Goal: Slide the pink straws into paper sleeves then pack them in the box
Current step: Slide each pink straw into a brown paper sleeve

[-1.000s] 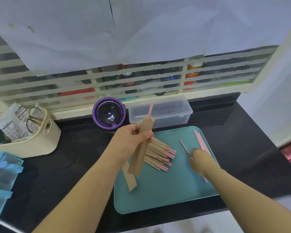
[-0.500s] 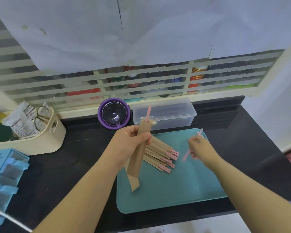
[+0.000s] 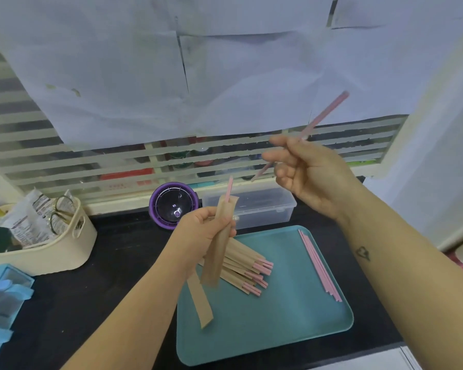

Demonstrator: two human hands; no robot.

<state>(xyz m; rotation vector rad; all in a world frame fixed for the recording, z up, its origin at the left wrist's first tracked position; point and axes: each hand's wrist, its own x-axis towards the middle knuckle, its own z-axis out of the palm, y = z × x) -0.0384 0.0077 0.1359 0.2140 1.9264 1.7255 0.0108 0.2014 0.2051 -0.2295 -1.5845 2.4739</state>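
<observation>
My left hand (image 3: 201, 236) grips a brown paper sleeve (image 3: 219, 241) upright above the teal tray (image 3: 265, 329); a pink straw tip (image 3: 229, 188) sticks out of its top. Raised high at the right, my right hand (image 3: 305, 172) pinches a loose pink straw (image 3: 324, 116) that slants up to the right. A pile of sleeved straws (image 3: 246, 268) lies on the tray under my left hand. Bare pink straws (image 3: 318, 265) lie along the tray's right side. An empty sleeve (image 3: 201, 300) rests at the tray's left edge. The clear plastic box (image 3: 262, 209), lid closed, stands behind the tray.
A purple round device (image 3: 174, 205) stands left of the box. A cream basket (image 3: 46, 244) with scissors and packets sits at the left, and a blue organiser (image 3: 0, 303) is at the lower left. A louvred window covered with paper rises behind the black counter (image 3: 118, 263).
My right hand has lifted a pink straw off the tray, up and to the right. My left hand keeps hold of the sleeve in about the same place.
</observation>
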